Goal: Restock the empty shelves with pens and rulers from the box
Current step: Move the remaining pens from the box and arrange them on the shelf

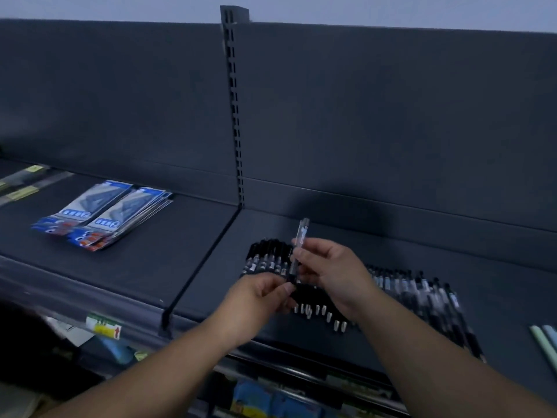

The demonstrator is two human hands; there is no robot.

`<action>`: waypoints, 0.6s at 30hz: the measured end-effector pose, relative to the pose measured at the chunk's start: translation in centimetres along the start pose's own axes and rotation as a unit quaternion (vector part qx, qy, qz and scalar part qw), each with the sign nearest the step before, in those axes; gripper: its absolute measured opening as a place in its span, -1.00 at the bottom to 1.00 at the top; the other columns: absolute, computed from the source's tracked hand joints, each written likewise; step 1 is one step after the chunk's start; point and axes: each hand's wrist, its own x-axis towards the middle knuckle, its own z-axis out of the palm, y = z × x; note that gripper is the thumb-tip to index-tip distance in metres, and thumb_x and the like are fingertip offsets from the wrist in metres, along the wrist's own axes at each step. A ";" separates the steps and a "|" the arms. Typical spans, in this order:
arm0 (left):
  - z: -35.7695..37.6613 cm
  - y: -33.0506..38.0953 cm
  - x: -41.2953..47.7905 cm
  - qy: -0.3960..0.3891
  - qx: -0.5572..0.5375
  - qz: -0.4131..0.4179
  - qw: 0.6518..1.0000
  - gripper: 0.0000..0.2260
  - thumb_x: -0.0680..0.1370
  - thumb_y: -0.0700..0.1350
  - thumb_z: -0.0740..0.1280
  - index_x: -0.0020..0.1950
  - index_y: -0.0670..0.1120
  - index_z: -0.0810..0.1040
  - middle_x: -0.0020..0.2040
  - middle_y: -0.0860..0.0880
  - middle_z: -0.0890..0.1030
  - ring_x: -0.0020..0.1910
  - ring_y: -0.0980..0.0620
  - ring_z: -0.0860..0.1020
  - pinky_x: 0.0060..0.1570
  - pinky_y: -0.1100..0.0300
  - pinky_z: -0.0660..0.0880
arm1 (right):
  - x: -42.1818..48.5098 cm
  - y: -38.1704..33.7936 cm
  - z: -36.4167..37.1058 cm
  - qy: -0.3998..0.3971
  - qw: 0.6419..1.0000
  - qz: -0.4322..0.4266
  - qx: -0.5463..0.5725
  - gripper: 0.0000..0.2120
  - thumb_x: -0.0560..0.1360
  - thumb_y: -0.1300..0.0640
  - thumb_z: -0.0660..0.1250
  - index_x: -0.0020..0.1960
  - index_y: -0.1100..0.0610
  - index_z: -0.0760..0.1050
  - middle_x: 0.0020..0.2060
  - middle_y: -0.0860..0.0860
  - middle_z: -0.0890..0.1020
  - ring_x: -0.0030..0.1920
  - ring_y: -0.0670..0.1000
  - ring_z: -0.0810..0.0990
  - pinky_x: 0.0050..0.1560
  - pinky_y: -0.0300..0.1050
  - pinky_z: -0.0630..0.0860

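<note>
Both my hands hold one pen upright over the dark shelf. My left hand pinches its lower end; my right hand pinches its middle. Under my hands a row of black pens lies side by side on the shelf, tips toward me. A second row of pens lies to the right. Packs of rulers in blue-and-white sleeves lie in two overlapping stacks on the left shelf section. The box is not in view.
A slotted upright and a thin divider split the shelf into left and right sections. Pale pastel pens lie at the far right edge. Long items with yellow labels lie at the far left. Lower shelves hold coloured goods.
</note>
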 end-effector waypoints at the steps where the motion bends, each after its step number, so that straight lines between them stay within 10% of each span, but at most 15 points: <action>1: -1.0 -0.4 0.3 -0.005 0.031 0.005 0.999 -0.83 0.59 -0.10 0.30 -0.08 -0.13 0.64 -0.25 -0.01 0.67 -0.26 0.06 0.60 -0.10 0.19 0.53 | 0.1 0.1 0.9 0.006 1.000 -0.002 -0.003 -0.77 0.51 0.25 0.39 0.17 0.21 0.58 -0.13 0.05 0.67 -0.28 -0.12 0.57 -0.21 -0.22 0.57; 5: -4.5 -1.9 2.0 0.000 0.116 0.023 0.993 -0.90 0.60 -0.04 0.29 0.02 0.15 0.57 -0.11 0.24 0.61 -0.07 0.31 0.55 -0.11 0.53 0.38 | 0.9 -0.4 2.3 0.096 0.995 -0.028 -0.007 -0.88 0.55 0.25 0.35 0.07 0.13 0.59 -0.20 0.01 0.66 -0.32 -0.14 0.58 -0.31 -0.30 0.52; 11: -3.9 -3.2 3.8 -0.063 0.243 0.106 0.962 -0.77 0.59 -0.05 0.30 0.25 0.10 0.53 0.21 0.20 0.43 0.19 0.27 0.38 0.16 0.48 0.22 | 0.5 -1.5 -6.7 0.346 0.935 -0.006 -0.073 -0.87 0.54 0.16 0.37 0.07 0.14 0.59 -0.37 0.00 0.55 -0.47 -0.08 0.40 -0.48 -0.26 0.39; 14: -1.8 -3.2 4.1 -0.100 0.283 0.148 0.942 -0.73 0.59 -0.05 0.30 0.29 0.07 0.51 0.26 0.20 0.39 0.24 0.27 0.36 0.10 0.66 0.08 | -0.8 -0.3 -10.9 0.389 0.894 0.063 -0.214 -0.78 0.50 0.04 0.40 0.06 0.16 0.62 -0.34 0.05 0.60 -0.44 0.00 0.47 -0.35 -0.15 0.46; 18: 1.2 -2.9 4.4 -0.130 0.326 0.180 0.919 -0.60 0.57 0.08 0.29 0.41 0.17 0.39 0.47 0.16 0.25 0.45 0.15 0.19 0.37 0.42 0.02 | -1.3 1.5 -11.4 0.313 0.848 0.103 -0.415 -0.65 0.49 0.00 0.41 0.21 0.14 0.58 -0.03 0.13 0.69 -0.06 0.16 0.67 0.06 -0.04 0.58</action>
